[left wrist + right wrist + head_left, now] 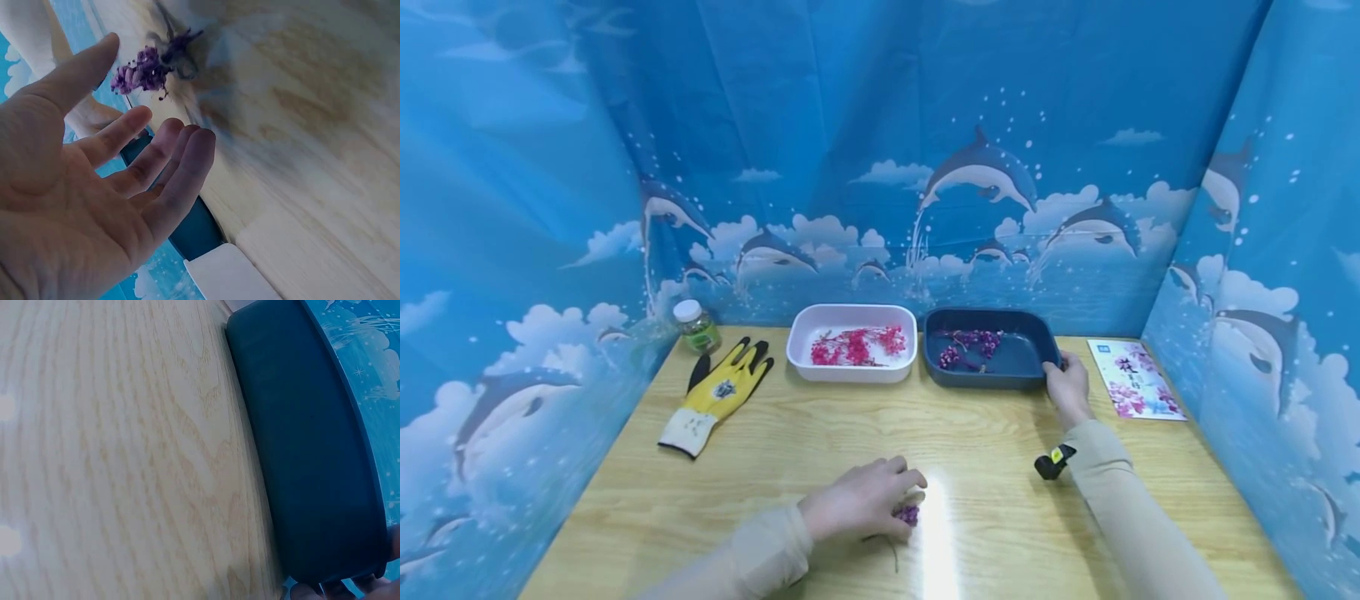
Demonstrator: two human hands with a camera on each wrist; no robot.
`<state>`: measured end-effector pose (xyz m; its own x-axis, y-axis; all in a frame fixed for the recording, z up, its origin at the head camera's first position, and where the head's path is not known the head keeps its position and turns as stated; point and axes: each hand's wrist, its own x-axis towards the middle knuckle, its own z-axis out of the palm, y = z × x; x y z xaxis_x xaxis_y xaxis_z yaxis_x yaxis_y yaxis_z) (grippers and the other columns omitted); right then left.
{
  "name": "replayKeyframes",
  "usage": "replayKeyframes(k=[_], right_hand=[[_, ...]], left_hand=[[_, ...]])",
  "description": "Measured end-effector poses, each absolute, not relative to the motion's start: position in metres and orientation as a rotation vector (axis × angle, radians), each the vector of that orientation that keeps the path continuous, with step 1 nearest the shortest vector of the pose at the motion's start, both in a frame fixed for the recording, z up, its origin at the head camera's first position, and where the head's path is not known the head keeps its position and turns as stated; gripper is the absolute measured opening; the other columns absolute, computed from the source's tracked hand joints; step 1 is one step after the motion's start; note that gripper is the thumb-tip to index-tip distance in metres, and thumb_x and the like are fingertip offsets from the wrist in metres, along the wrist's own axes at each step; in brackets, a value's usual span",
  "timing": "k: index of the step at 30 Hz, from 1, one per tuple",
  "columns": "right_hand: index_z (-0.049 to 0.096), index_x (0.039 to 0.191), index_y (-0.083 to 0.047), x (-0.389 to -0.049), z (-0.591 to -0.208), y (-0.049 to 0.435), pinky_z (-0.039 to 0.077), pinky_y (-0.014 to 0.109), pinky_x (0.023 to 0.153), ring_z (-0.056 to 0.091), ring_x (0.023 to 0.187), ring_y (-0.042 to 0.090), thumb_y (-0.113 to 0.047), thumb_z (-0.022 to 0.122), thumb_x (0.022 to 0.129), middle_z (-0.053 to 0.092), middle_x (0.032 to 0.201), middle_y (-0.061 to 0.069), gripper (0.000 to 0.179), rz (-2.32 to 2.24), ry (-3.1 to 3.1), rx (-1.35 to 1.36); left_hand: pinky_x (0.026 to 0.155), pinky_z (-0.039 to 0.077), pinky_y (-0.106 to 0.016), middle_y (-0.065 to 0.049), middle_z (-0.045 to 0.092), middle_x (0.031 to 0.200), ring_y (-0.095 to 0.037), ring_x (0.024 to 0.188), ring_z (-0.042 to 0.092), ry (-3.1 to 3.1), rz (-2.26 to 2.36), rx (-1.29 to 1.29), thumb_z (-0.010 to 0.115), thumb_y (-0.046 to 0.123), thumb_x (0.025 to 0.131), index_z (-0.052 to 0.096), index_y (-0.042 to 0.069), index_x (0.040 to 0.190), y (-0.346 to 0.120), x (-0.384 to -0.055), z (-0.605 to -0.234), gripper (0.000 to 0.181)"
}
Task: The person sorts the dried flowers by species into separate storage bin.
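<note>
On the near part of the wooden table lies a purple dried-flower sprig (908,515) with a thin stem. My left hand (861,500) hovers around it, thumb and fingers spread apart. In the left wrist view, the same sprig (144,72) shows beyond the thumb and fingertips, and a gap separates them. At the back, my right hand (1070,387) grips the right end of a dark blue tray (1018,352), thumb at the rim and fingers lower on the outside. Inside that tray lie several purple flower sprigs (970,340). The right wrist view shows the tray's long side wall (306,437).
Left of the dark tray stands a white tray (850,375) with red dried flowers (859,343). Farther left are a yellow-and-black work glove (724,393) and a lidded jar (702,332). A floral-printed packet (1135,379) lies at right. Dolphin-print curtains (865,100) enclose the table.
</note>
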<state>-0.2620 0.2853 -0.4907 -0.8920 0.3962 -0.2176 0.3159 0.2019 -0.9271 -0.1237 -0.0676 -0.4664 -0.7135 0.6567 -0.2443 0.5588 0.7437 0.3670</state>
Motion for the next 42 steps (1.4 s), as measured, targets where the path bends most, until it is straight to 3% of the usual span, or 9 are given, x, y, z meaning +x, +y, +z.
replayKeyframes(k=[13, 19, 23, 28, 35, 42], right_hand=[[0.029, 0.162, 0.004, -0.260, -0.490, 0.286, 0.037, 0.051, 0.129, 0.038, 0.154, 0.041, -0.013, 0.042, 0.110, 0.036, 0.166, 0.030, 0.057, 1.800, -2.393, -0.706], [0.029, 0.161, 0.006, -0.260, -0.491, 0.286, 0.037, 0.052, 0.129, 0.038, 0.153, 0.043, -0.013, 0.042, 0.110, 0.035, 0.165, 0.032, 0.056, 1.798, -2.391, -0.688], [0.030, 0.161, 0.006, -0.260, -0.492, 0.287, 0.037, 0.052, 0.129, 0.038, 0.152, 0.043, -0.013, 0.042, 0.110, 0.036, 0.164, 0.033, 0.056, 1.793, -2.394, -0.680], [0.031, 0.160, 0.007, -0.260, -0.493, 0.287, 0.038, 0.052, 0.128, 0.039, 0.152, 0.043, -0.013, 0.042, 0.110, 0.037, 0.164, 0.033, 0.055, 1.796, -2.383, -0.675], [0.032, 0.160, 0.005, -0.260, -0.491, 0.287, 0.038, 0.051, 0.129, 0.040, 0.152, 0.042, -0.012, 0.042, 0.110, 0.038, 0.164, 0.031, 0.054, 1.802, -2.378, -0.684], [0.033, 0.160, 0.004, -0.262, -0.493, 0.286, 0.038, 0.051, 0.129, 0.040, 0.152, 0.042, -0.012, 0.044, 0.110, 0.039, 0.164, 0.030, 0.054, 1.806, -2.383, -0.697]], left_hand=[[0.069, 0.046, -0.016, 0.009, 0.062, 0.105, -0.003, 0.084, 0.053, 2.599, 0.353, 1.009, 0.088, 0.030, 0.081, 0.068, 0.030, 0.126, -0.068, -0.117, -0.479, 0.049], [0.071, 0.050, -0.016, 0.009, 0.065, 0.105, -0.002, 0.084, 0.058, 2.597, 0.362, 1.002, 0.086, 0.020, 0.084, 0.071, 0.028, 0.122, -0.066, -0.118, -0.481, 0.041], [0.073, 0.052, -0.016, 0.009, 0.065, 0.106, -0.001, 0.083, 0.059, 2.625, 0.407, 0.984, 0.084, 0.022, 0.087, 0.070, 0.027, 0.123, -0.064, -0.121, -0.479, 0.039], [0.073, 0.054, -0.015, 0.006, 0.066, 0.108, -0.001, 0.083, 0.060, 2.670, 0.525, 1.024, 0.083, 0.023, 0.089, 0.070, 0.023, 0.124, -0.057, -0.131, -0.473, 0.037], [0.087, 0.057, -0.017, 0.001, 0.069, 0.116, -0.006, 0.100, 0.067, 2.647, 0.772, 0.998, 0.081, 0.016, 0.091, 0.065, 0.019, 0.135, -0.037, -0.155, -0.460, 0.046], [0.087, 0.056, -0.014, -0.006, 0.070, 0.115, -0.008, 0.099, 0.067, 2.572, 1.008, 1.015, 0.078, 0.006, 0.091, 0.064, 0.009, 0.134, -0.019, -0.179, -0.447, 0.046]])
